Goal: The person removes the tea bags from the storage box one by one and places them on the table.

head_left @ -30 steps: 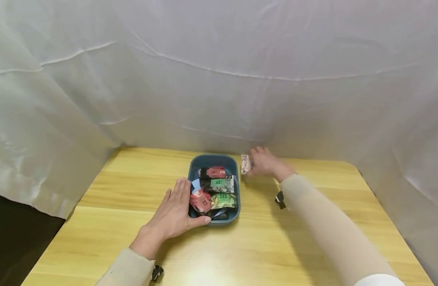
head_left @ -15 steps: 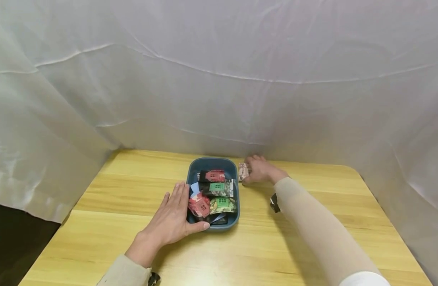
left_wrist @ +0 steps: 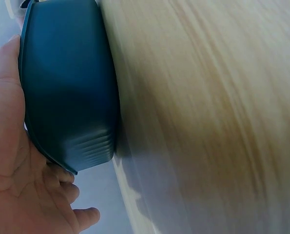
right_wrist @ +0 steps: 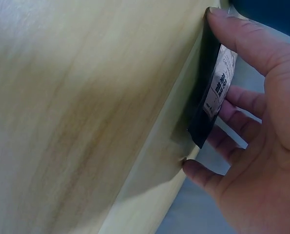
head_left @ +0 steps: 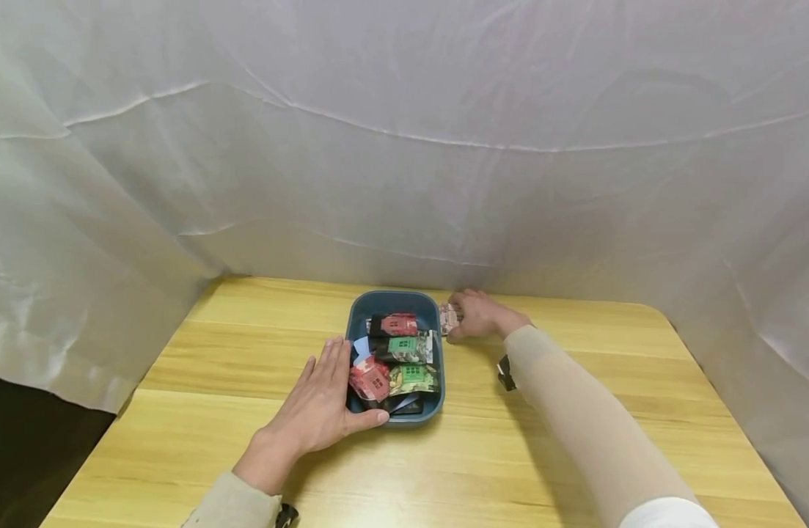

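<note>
A dark blue tub (head_left: 441, 389) holds several small sachets, among them a red one (head_left: 370, 379), a green-labelled black one (head_left: 403, 346) and a yellow-green one (head_left: 413, 376). My left hand (head_left: 312, 407) rests against the tub's left side with its fingers straight, the thumb along the near rim. In the left wrist view the palm faces the tub's outer wall (left_wrist: 67, 78). Just right of the tub's far end, my right hand (head_left: 485, 317) holds a pale-printed sachet (head_left: 449, 318). The right wrist view shows this sachet's dark edge and white label (right_wrist: 220, 85) between thumb and fingers.
The tub stands on a light wooden table (head_left: 199, 411) near its back edge. A pale grey cloth (head_left: 404, 183) hangs behind the table and along both sides. A dark area (head_left: 34, 440) lies beyond the table's left edge.
My right hand has come slightly left and nearer, bringing the pale sachet closer to the tub. The left hand keeps its place at the tub. The head view has shifted a little.
</note>
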